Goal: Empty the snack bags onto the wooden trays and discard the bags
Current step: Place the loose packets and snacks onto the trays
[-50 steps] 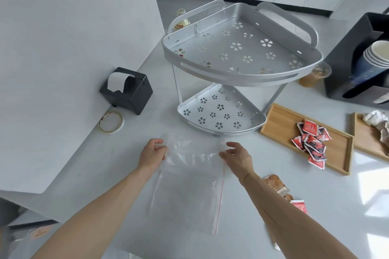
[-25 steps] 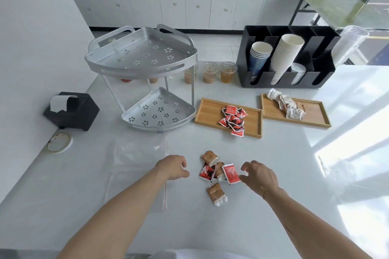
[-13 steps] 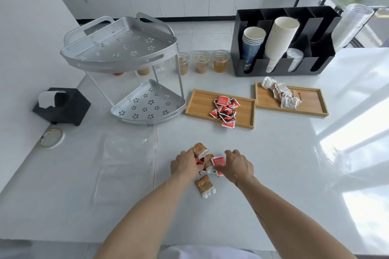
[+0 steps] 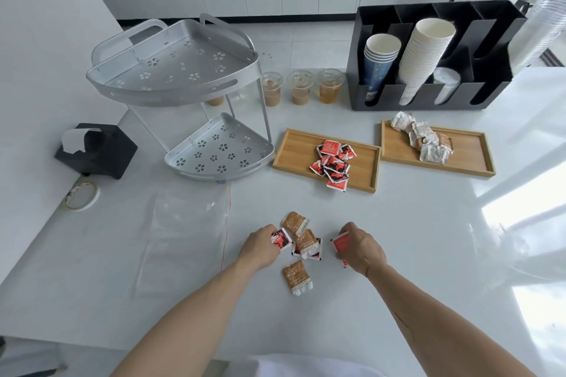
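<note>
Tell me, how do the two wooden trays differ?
The left tray holds a pile of red packets, while the right tray holds pale, whitish packets. The left tray's pile sits toward its right half; the right tray's sits toward its left end. Both are shallow rectangular wooden trays on the white counter.

Silver two-tier corner rack point(image 4: 183, 76); black cup organiser point(image 4: 428, 95); three lidded drinks point(image 4: 301, 87); tape roll point(image 4: 82, 196)

We cannot read the print on the brown packets point(image 4: 296, 278). Our right hand point(image 4: 360, 249) covers most of a red packet point(image 4: 340, 242). The clear cup stack point(image 4: 539, 32) is cut off at the counter's far right corner.
</note>
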